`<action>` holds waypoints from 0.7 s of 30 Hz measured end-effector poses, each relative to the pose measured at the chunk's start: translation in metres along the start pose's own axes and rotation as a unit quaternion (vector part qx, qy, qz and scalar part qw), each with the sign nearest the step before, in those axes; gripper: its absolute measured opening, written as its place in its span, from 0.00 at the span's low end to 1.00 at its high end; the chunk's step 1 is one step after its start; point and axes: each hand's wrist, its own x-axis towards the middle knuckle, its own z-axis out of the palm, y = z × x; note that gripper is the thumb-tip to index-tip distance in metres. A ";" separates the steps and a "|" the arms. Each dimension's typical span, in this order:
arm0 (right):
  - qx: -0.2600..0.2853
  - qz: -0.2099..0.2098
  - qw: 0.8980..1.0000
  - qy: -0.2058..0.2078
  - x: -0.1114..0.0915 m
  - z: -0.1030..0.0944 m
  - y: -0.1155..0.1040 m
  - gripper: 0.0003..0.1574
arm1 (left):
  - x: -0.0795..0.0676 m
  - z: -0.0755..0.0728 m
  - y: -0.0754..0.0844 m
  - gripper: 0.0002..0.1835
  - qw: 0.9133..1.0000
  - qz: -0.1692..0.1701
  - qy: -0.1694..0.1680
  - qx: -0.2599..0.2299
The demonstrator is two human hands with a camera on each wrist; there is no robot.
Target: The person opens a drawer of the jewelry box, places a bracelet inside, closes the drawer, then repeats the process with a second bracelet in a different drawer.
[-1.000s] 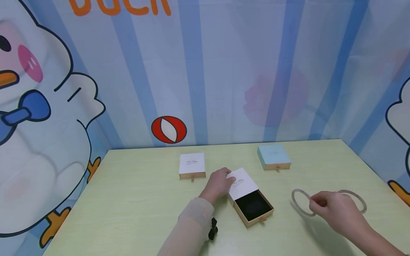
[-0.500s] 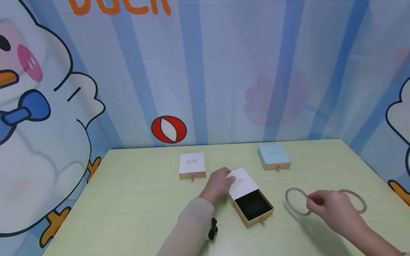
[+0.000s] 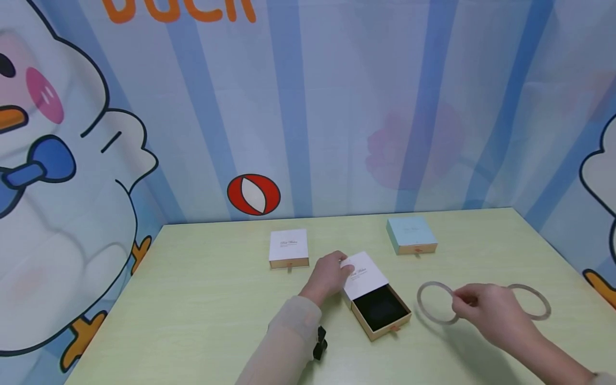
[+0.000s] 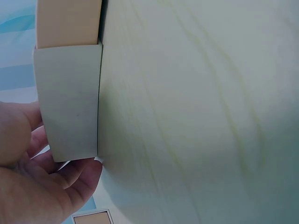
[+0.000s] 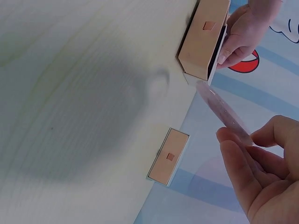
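Observation:
In the head view, my left hand grips the back left corner of a white jewelry box. Its drawer is pulled partway out toward the front right, showing a black lining. The left wrist view has my fingers bent round the end of the box's white sleeve. Thumb and fingertips of my right hand pinch a pale, translucent bangle, held above the table just right of the drawer. A second bangle lies on the table, partly hidden behind my right hand.
A closed white box stands at the back, left of my left hand. Behind the drawer, to the right, is a closed light blue box. A printed curtain rises along the table's back edge.
My right hand has moved left with the bangle, closer to the drawer. The left hand and the boxes have stayed where they were.

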 end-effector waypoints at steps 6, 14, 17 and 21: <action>0.002 -0.007 1.000 -0.006 0.001 0.001 -0.004 0.08 | 0.000 0.000 0.000 0.19 1.000 -0.003 -0.001 -0.001; 0.018 0.001 0.999 -0.041 0.004 0.002 -0.014 0.09 | 0.001 0.000 0.000 0.19 1.000 -0.003 -0.001 -0.004; 0.028 0.003 0.998 -0.053 0.006 0.003 -0.016 0.09 | 0.001 0.000 0.000 0.19 1.000 -0.003 -0.001 -0.004; 0.037 -0.001 0.998 -0.058 0.007 0.004 -0.020 0.09 | 0.001 0.000 -0.001 0.19 1.000 -0.001 -0.001 -0.004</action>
